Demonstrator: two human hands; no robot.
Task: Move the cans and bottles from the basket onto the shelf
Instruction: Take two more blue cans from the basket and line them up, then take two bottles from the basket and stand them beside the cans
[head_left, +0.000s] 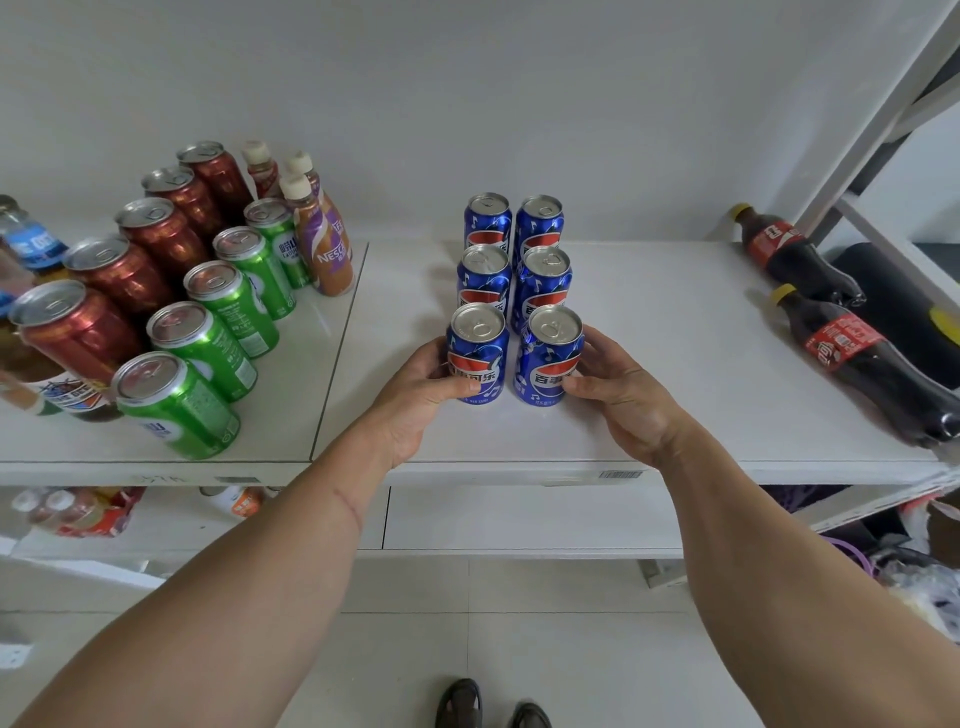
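Several blue cola cans stand upright in two rows on the white shelf (675, 364). My left hand (421, 395) is wrapped around the front left blue can (478, 348). The front right blue can (550, 353) is gripped by my right hand (623, 395). Both front cans rest on the shelf surface near its front edge. Behind them stand the other blue cans (540, 234). The basket is not in view.
Red cans (124, 270), green cans (228, 301) and small coffee bottles (324, 244) stand in rows on the left shelf board. Two dark cola bottles (841, 353) stand at the right, by the shelf's metal upright (883, 114). A lower shelf holds more drinks.
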